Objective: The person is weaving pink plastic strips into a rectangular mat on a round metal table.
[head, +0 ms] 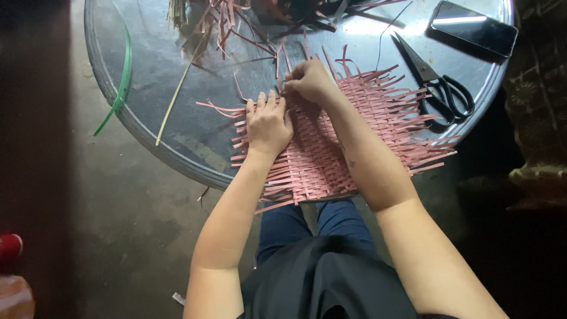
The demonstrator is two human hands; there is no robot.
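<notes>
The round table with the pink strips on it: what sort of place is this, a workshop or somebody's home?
Probably a small home craft spot. A round metal table stands on a bare, stained floor; on it lie a half-woven pink mat, loose strips and black scissors.

The top of the round desk point(177, 147) runs off the frame, so the pile of loose strips point(236, 18) up there is cut off and too dark to sort out. The left hand point(269, 124) lies flat over part of the pink woven mat point(331, 159), hiding the weave under it. The right hand point(310, 80) curls its fingers point(293, 75) inward, so what they pinch can't be made out. A red thing point(9, 248) at the left edge is mostly out of frame.
</notes>
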